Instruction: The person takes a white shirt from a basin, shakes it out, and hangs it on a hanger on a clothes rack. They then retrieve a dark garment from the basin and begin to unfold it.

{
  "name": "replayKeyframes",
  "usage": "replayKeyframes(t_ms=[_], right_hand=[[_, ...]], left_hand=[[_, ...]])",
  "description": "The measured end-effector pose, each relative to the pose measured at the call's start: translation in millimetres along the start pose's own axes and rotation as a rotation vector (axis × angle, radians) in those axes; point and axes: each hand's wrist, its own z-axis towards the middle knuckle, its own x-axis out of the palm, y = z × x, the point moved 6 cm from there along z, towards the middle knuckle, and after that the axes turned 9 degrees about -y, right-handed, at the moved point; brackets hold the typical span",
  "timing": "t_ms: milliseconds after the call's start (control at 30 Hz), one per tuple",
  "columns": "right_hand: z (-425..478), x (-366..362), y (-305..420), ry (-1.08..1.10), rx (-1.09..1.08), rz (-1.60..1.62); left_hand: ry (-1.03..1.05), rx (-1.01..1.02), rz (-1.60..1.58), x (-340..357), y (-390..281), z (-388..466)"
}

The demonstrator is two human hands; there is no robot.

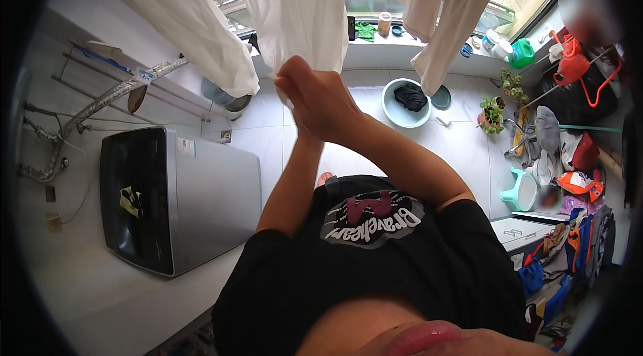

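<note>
White garments hang from above at the top of the view. My right hand (324,100) is closed at the lower end of the middle white garment (301,14), with a bit of its cloth showing at the fingertips. My left hand (304,127) is right beneath and against the right one, mostly hidden by it, so its fingers cannot be made out clearly. Another white garment (201,29) hangs to the left, and a white garment with long narrow parts (452,19) hangs to the right. Both forearms reach forward from the black T-shirt (371,255).
A grey washing machine (216,195) with a dark lid stands at left. On the tiled floor ahead is a light blue basin (389,115) holding dark cloth. Bottles and jars line the windowsill (371,49). Potted plants (490,122), a turquoise stool (520,190) and piled clothes (572,250) are at right.
</note>
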Motion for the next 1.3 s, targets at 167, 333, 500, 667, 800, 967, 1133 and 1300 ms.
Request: replayKeyframes(t_ms=[167,333,500,667,800,967,1133,1300], right_hand=[[-8.2,-8.5,7.6,0.047,0.051,0.061],[-22.5,-11.4,30.7,0.105,-0.078,0.422],[-32.1,-6.7,29.0,0.153,-0.046,0.466],[-38.8,-9.9,39.4,0.143,-0.124,0.519],[-36.9,-17.8,39.4,0.155,-0.111,0.523],[-44.6,-16.2,35.5,0.206,-0.114,0.493],[-41.3,-24.9,32.4,0.121,-0.154,0.461],[-39.2,-35.6,6.5,0.143,-0.011,0.439]], left_hand=[[-0.103,0.110,0.017,-28.6,-33.4,13.7],[-0.144,0.042,0.049,-40.8,-16.0,4.3],[-0.097,-0.025,0.135,-22.3,-0.1,-6.5],[-0.090,0.145,0.277,-24.7,-24.1,17.9],[-0.099,0.251,0.404,-32.1,-39.2,39.0],[-0.110,0.331,0.506,-40.3,-49.3,54.1],[-0.115,0.376,0.554,-44.6,-54.1,61.0],[-0.120,0.433,0.597,-54.7,-62.7,60.8]])
